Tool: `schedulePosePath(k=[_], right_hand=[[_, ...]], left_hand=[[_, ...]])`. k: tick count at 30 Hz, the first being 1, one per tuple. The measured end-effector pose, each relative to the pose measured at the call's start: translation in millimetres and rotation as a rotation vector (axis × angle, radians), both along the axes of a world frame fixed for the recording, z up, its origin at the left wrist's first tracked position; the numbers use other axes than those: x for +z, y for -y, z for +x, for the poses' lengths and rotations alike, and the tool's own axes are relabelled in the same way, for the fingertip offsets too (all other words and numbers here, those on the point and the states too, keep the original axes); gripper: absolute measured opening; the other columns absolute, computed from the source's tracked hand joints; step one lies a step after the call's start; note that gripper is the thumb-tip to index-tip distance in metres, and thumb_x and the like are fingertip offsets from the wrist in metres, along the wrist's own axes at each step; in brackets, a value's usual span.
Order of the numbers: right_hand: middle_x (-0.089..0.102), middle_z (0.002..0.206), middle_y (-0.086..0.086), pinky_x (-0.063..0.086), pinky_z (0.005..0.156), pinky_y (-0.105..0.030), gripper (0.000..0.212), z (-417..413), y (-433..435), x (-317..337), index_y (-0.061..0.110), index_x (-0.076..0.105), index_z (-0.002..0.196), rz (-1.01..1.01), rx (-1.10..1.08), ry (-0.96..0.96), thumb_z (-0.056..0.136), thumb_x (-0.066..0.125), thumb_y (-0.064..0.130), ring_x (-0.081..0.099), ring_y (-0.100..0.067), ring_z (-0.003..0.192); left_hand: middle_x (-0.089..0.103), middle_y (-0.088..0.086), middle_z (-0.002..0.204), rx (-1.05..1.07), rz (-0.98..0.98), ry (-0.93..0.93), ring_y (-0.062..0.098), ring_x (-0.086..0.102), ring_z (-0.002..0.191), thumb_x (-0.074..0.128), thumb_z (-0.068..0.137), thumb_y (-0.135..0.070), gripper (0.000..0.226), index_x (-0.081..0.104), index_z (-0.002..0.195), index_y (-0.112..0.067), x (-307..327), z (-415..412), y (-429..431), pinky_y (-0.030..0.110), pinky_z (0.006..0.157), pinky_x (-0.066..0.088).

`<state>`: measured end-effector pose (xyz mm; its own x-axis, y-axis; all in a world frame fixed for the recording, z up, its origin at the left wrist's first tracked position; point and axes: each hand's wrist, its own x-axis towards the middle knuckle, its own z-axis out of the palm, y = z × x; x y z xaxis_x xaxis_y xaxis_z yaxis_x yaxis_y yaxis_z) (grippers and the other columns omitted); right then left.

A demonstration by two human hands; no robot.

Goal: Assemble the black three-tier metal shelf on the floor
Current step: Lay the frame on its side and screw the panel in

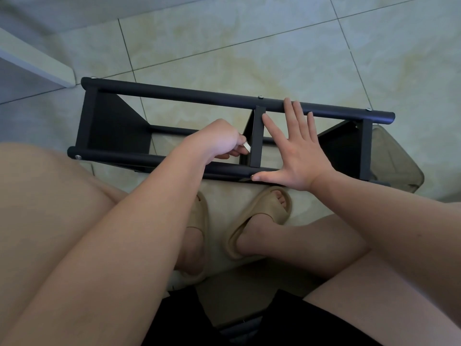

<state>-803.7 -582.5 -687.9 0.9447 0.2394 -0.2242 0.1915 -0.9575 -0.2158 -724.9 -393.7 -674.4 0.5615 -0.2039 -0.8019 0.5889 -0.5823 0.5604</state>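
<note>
Blk tubular shelf point(189, 96), R hand point(304, 161) flat.

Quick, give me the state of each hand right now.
Left hand: closed, pinching a small white piece; what it is cannot be told.
Right hand: open, fingers spread, pressing on the black metal shelf frame.

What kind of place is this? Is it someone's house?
Probably a room in a home. The floor is pale, shiny tile, the person wears soft beige slippers, and a black shelf lies on its side right on the floor.
</note>
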Motion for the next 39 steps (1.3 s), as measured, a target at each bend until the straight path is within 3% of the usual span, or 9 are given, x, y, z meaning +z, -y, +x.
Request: schedulePosePath(k=[9, 17, 21, 24, 28, 32, 34, 36, 39], right_hand=[[-0.018, 0.167, -0.021, -0.010, 0.124, -0.056, 0.127, 0.0, -0.2, 1.5, 0.027, 0.002, 0.164, -0.006, -0.005, -0.017, 0.065, 0.032, 0.101, -0.021, -0.036, 0.154], [-0.017, 0.167, -0.021, -0.010, 0.124, -0.056, 0.128, -0.1, -0.5, 1.9, 0.026, 0.003, 0.164, -0.006, -0.005, -0.015, 0.065, 0.032, 0.101, -0.020, -0.036, 0.154], [-0.017, 0.167, -0.021, -0.009, 0.124, -0.056, 0.128, 0.1, -1.0, 2.8, 0.027, 0.003, 0.164, -0.014, -0.006, -0.021, 0.064, 0.032, 0.101, -0.020, -0.036, 0.154], [-0.016, 0.167, -0.022, -0.009, 0.124, -0.057, 0.128, 0.0, -0.9, 3.3, 0.026, 0.004, 0.164, -0.009, -0.007, -0.020, 0.064, 0.032, 0.101, -0.019, -0.037, 0.154], [-0.016, 0.167, -0.022, -0.010, 0.124, -0.056, 0.128, -0.6, -0.6, 3.0, 0.026, 0.004, 0.164, 0.000, -0.006, -0.019, 0.064, 0.031, 0.101, -0.019, -0.037, 0.154], [-0.016, 0.167, -0.022, -0.011, 0.124, -0.055, 0.128, -0.1, 0.1, 1.2, 0.026, 0.005, 0.164, 0.005, 0.000, -0.005, 0.065, 0.031, 0.102, -0.019, -0.036, 0.154], [-0.015, 0.167, -0.022, -0.011, 0.124, -0.055, 0.128, 0.0, 0.6, -0.3, 0.025, 0.005, 0.164, 0.005, 0.003, 0.001, 0.064, 0.030, 0.102, -0.019, -0.036, 0.154], [-0.016, 0.167, -0.022, -0.011, 0.124, -0.055, 0.128, -0.3, 1.2, -1.5, 0.026, 0.005, 0.164, 0.002, 0.007, 0.002, 0.064, 0.030, 0.103, -0.020, -0.036, 0.154], [-0.019, 0.166, -0.020, -0.015, 0.123, -0.053, 0.128, 0.7, 1.8, -1.5, 0.027, 0.002, 0.164, 0.008, 0.011, -0.008, 0.064, 0.027, 0.104, -0.023, -0.035, 0.153]], left_hand=[[0.077, -0.004, 0.080, -0.194, -0.025, 0.014, 0.008, 0.068, 0.087, 0.053, 0.100, -0.009, 0.019, 0.066, 0.089, -0.016, 7.4, 3.4, -16.2, 0.030, 0.087, 0.049], [0.074, -0.012, 0.083, -0.363, 0.026, 0.041, 0.008, 0.061, 0.089, 0.057, 0.100, -0.010, 0.023, 0.069, 0.084, -0.021, 9.4, 1.1, -22.4, 0.027, 0.077, 0.042], [0.073, -0.001, 0.096, -0.422, 0.063, 0.084, 0.015, 0.057, 0.092, 0.061, 0.097, -0.010, 0.026, 0.072, 0.079, -0.025, 7.2, 0.1, -22.6, 0.027, 0.076, 0.040], [0.066, -0.005, 0.084, -0.428, 0.081, 0.086, 0.014, 0.053, 0.084, 0.064, 0.095, -0.012, 0.025, 0.071, 0.076, -0.027, 6.9, 0.5, -23.5, 0.024, 0.068, 0.037], [0.063, -0.009, 0.085, -0.462, 0.109, 0.079, 0.015, 0.052, 0.086, 0.067, 0.092, -0.013, 0.025, 0.068, 0.074, -0.031, 5.3, 0.1, -22.6, 0.027, 0.074, 0.037], [0.063, -0.010, 0.087, -0.500, 0.141, 0.070, 0.015, 0.052, 0.085, 0.066, 0.092, -0.013, 0.021, 0.070, 0.078, -0.028, 8.4, 0.4, -19.8, 0.029, 0.077, 0.037], [0.068, -0.003, 0.094, -0.531, 0.180, 0.088, 0.020, 0.056, 0.088, 0.064, 0.093, -0.014, 0.012, 0.074, 0.090, -0.019, 12.5, -0.5, -18.0, 0.030, 0.082, 0.042], [0.070, 0.009, 0.110, -0.588, 0.288, 0.136, 0.029, 0.061, 0.097, 0.060, 0.096, -0.018, 0.020, 0.074, 0.107, -0.009, 14.6, -1.0, -19.0, 0.034, 0.092, 0.048], [0.069, 0.016, 0.114, -0.528, 0.397, 0.185, 0.032, 0.062, 0.096, 0.056, 0.097, -0.015, 0.024, 0.075, 0.107, -0.005, 23.3, 1.5, -26.9, 0.035, 0.087, 0.050]])
